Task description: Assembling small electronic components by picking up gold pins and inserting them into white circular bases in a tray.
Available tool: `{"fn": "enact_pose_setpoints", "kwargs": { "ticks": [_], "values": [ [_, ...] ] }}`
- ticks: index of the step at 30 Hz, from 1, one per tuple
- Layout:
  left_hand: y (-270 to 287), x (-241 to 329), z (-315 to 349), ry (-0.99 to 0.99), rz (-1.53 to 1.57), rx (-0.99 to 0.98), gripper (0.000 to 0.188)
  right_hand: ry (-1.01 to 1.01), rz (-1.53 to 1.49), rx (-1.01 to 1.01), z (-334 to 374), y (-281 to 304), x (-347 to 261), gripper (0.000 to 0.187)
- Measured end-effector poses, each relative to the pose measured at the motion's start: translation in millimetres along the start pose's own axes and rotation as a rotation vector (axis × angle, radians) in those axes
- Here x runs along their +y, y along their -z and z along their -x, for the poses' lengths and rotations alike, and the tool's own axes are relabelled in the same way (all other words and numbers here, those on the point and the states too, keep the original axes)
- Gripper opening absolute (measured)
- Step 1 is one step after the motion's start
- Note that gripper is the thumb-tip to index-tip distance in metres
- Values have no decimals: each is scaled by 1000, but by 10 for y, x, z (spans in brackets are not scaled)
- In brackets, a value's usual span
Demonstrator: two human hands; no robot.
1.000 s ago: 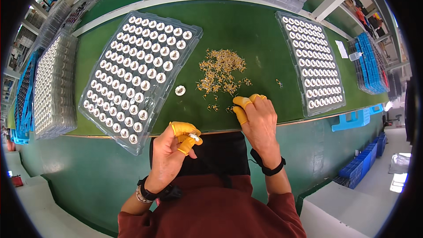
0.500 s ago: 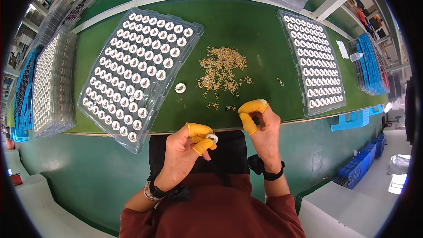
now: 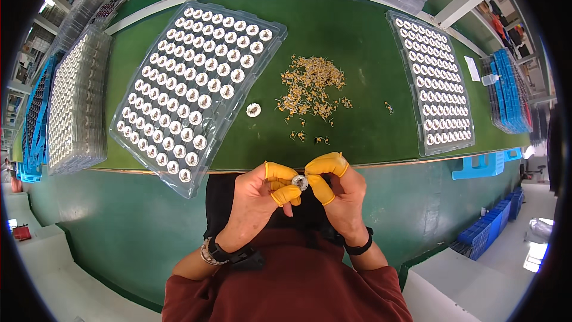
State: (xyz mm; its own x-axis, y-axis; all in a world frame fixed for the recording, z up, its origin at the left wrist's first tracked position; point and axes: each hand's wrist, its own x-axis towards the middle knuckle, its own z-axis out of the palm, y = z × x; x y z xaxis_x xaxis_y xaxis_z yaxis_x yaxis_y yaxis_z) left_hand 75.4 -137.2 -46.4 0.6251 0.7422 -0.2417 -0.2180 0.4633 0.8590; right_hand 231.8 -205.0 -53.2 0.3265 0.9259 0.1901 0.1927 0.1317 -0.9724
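Yellow finger covers sheathe the fingertips of both my hands. My left hand [image 3: 255,195] pinches a small white round part [image 3: 300,182] with a dark centre, just off the table's front edge. My right hand [image 3: 337,187] has thumb and forefinger closed at that part's right side; whatever they grip is too small to make out. Beyond my hands, a loose pile of small yellow components with wire leads [image 3: 311,86] lies on the green table [image 3: 363,125]. A single similar white round part [image 3: 254,110] rests left of the pile.
A clear tray [image 3: 205,170] full of white round parts slants at the left, overhanging the front edge. Another filled tray [image 3: 424,149] lies at the right. Stacked trays [image 3: 77,107] stand far left, blue trays [image 3: 506,95] far right. A blue stool [image 3: 479,166] is below the table.
My right hand has come from the loose components at the table edge to the white part. My left hand has moved slightly right with it. The view has shifted a little.
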Motion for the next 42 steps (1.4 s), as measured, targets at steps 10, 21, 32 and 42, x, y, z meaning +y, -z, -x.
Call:
{"fn": "enact_pose_setpoints", "kwargs": {
  "ticks": [10,21,32,42],
  "values": [
    [21,-5,13,-5,12,-9,15,408,346,102,-31,-74,-18,24],
    [49,-1,39,-341,-575,28,18,268,206,-108,-70,1,-65,25],
    [61,-142,26,-183,-38,51,24,116,61,-5,-55,-74,11,22],
    [62,-15,-84,-167,-20,122,28,288,987,126,-595,306,88,16]
  ]
}}
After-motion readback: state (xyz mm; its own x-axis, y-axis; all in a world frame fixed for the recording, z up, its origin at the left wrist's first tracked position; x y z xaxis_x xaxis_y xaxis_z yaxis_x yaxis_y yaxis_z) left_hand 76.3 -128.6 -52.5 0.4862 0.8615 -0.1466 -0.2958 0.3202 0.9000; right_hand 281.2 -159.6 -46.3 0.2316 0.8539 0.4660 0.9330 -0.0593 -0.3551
